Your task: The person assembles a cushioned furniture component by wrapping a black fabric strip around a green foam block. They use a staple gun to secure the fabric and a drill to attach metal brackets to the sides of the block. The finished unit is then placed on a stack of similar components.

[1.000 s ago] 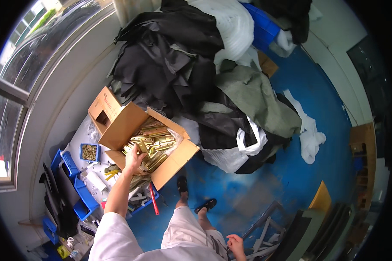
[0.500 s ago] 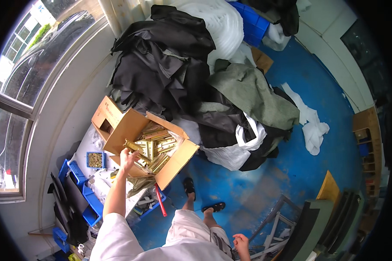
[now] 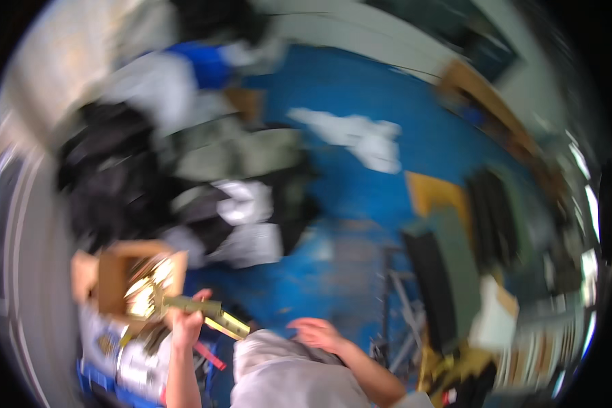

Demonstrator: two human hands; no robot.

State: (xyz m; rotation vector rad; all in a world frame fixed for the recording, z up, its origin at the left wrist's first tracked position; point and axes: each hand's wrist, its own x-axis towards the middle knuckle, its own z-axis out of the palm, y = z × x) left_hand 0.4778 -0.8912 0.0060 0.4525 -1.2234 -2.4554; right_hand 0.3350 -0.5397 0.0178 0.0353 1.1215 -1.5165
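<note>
My left hand (image 3: 185,328) is closed around a long gold-coloured metal bracket (image 3: 214,311), which sticks out to the right of the fingers in front of my body. Behind it, an opened cardboard box (image 3: 112,289) holds several more shiny gold-coloured metal brackets (image 3: 143,294). Free of any object, my right hand (image 3: 317,333) is raised before my waist, its fingers stretched toward the left. Motion blurs the picture, so the bracket's details are hard to make out.
A heap of black fabric (image 3: 112,177) and grey-green fabric (image 3: 251,153) lies beyond the box. White cloth (image 3: 364,139) is spread on the blue floor (image 3: 340,75). Dark padded panels (image 3: 432,285) and a grey metal frame (image 3: 401,299) stand to the right. A red handle (image 3: 209,356) juts out below the box.
My left hand has drawn a bracket out of the box toward my body. My right hand has risen to waist height. The view has swung to the right.
</note>
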